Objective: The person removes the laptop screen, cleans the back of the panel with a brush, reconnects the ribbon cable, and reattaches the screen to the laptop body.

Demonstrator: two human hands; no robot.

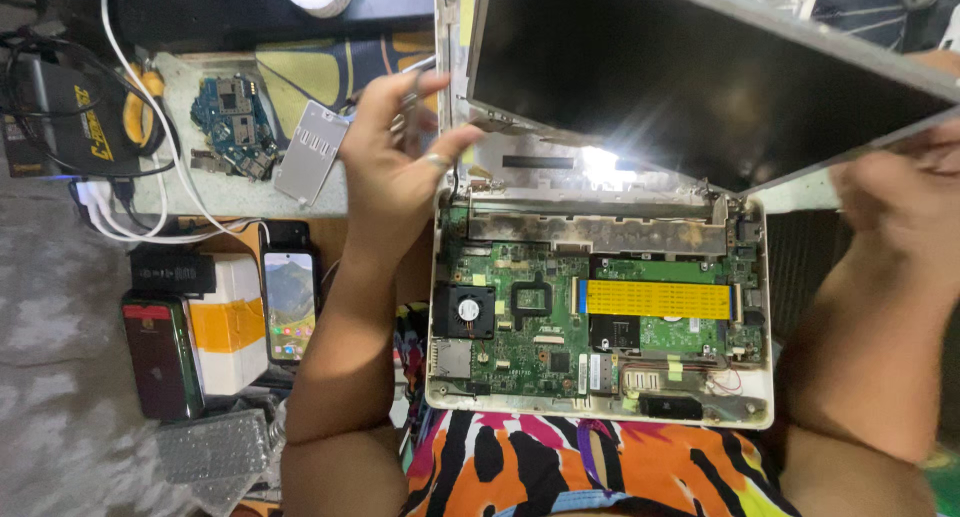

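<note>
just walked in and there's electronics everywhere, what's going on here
A person has an opened small laptop on their lap, its green circuit board and fan exposed. The left hand grips the left edge of the dark screen panel, and the right hand holds its right side. To the left lie a lit phone and a loose blue circuit board.

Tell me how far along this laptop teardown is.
Done: the laptop base lies open, with its green circuit board, fan and yellow ribbon cable exposed. In hand: the left hand and right hand hold the dark screen panel at its two sides, tilted above the base. Left: board and fan remain seated in the base.
</note>
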